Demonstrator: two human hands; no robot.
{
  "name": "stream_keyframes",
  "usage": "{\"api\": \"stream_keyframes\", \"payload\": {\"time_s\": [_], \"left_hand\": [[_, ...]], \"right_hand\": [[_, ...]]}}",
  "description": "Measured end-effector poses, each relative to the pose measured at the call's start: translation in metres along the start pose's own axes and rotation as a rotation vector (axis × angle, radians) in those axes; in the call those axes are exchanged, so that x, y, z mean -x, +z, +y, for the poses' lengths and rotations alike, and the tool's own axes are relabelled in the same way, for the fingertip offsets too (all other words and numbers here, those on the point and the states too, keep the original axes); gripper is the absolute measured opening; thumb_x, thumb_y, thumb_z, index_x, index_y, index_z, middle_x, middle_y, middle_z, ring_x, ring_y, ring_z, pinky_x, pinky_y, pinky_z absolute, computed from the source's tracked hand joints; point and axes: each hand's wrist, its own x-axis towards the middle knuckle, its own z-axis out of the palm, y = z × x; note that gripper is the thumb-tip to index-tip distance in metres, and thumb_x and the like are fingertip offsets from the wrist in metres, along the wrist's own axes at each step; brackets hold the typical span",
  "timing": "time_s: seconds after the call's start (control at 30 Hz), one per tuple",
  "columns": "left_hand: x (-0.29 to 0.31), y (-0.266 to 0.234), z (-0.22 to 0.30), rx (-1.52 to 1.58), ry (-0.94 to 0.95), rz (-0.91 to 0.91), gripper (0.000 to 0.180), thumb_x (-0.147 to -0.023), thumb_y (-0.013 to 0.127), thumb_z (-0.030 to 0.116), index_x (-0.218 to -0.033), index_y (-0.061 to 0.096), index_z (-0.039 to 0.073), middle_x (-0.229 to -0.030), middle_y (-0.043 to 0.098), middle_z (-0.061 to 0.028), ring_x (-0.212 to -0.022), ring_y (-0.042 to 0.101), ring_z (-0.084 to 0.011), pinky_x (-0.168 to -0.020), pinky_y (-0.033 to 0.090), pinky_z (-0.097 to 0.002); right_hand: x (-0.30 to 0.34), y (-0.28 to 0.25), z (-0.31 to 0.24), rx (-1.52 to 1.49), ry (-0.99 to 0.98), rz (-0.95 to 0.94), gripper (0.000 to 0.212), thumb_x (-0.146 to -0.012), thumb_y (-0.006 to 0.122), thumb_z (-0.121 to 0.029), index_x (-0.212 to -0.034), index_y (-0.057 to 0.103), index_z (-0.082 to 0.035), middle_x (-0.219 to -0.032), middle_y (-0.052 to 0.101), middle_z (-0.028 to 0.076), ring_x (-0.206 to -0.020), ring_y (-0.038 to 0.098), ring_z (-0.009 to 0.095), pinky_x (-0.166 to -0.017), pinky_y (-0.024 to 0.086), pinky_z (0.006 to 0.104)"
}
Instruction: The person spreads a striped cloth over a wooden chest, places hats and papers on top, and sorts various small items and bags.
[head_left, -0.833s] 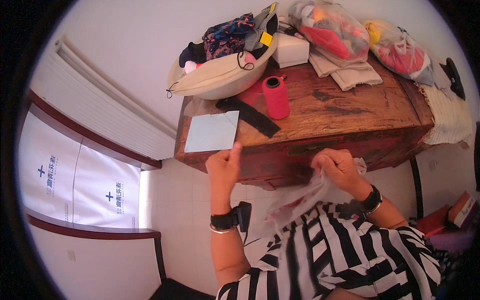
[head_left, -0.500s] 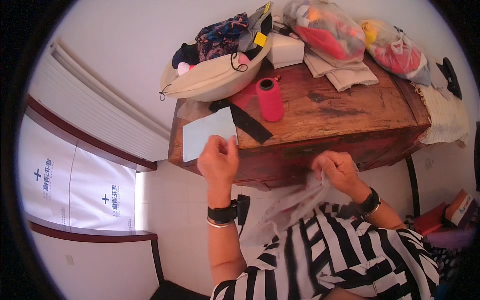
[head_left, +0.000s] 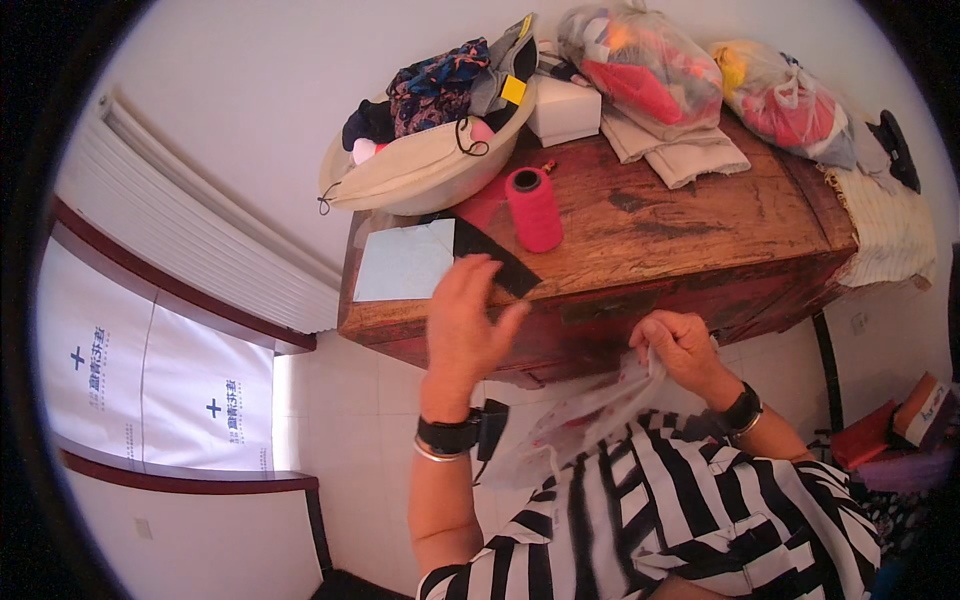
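Observation:
My left hand (head_left: 468,325) is at the front edge of the wooden chest, empty, with its fingers apart. Just beyond its fingertips lies a black strip of cloth (head_left: 500,258). A pale blue sheet (head_left: 405,262) rests flat on the chest top to the left of that hand, partly over the strip. Pinched in my right hand (head_left: 680,348) is a thin translucent plastic bag (head_left: 580,420) with reddish marks, hanging down in front of my striped shirt. A red cone of thread (head_left: 534,210) stands upright behind the strip.
On the wooden chest (head_left: 690,225) are a basin (head_left: 470,185) heaped with cloth items, a white box (head_left: 566,112), folded beige cloth (head_left: 690,158) and two filled plastic bags, one large (head_left: 650,70), one smaller (head_left: 790,105). A white radiator (head_left: 215,220) stands left.
My left hand has let go of the pale blue sheet, which now lies flat on the chest. That hand has moved right and its fingers have spread. My right hand keeps the bag.

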Motion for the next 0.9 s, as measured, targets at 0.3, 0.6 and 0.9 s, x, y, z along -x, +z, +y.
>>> {"api": "stream_keyframes", "payload": {"time_s": [0.3, 0.6, 0.9], "left_hand": [[0.0, 0.018, 0.027, -0.129, 0.021, -0.053, 0.04, -0.064, 0.076, 0.004, -0.096, 0.053, 0.002, -0.102, 0.055, -0.0161, -0.093, 0.054, -0.0364, -0.08, 0.044, -0.0428], [0.004, 0.017, 0.029, 0.004, 0.037, 0.004, 0.028, -0.071, 0.064, -0.006, -0.097, 0.054, 0.001, -0.095, 0.054, -0.0167, -0.091, 0.053, -0.0371, -0.079, 0.045, -0.0436], [0.006, 0.013, 0.015, -0.047, 0.069, -0.046, 0.02, -0.071, 0.062, -0.006, -0.09, 0.058, 0.001, -0.084, 0.053, -0.0154, -0.083, 0.053, -0.0353, -0.073, 0.045, -0.0429]], "right_hand": [[0.005, -0.002, 0.001, 0.031, -0.028, 0.026, 0.034, -0.101, 0.046, -0.023, -0.084, 0.063, 0.001, -0.065, 0.061, 0.003, -0.06, 0.056, 0.009, -0.056, 0.045, 0.0241], [0.011, -0.002, -0.002, 0.009, 0.05, 0.017, 0.035, -0.1, 0.048, -0.026, -0.085, 0.065, 0.0, -0.067, 0.061, 0.003, -0.064, 0.057, 0.009, -0.058, 0.046, 0.0265], [0.016, 0.0, 0.005, -0.03, 0.019, 0.028, 0.035, -0.1, 0.047, -0.027, -0.083, 0.065, -0.001, -0.066, 0.06, 0.002, -0.063, 0.056, 0.009, -0.056, 0.044, 0.026]]}}
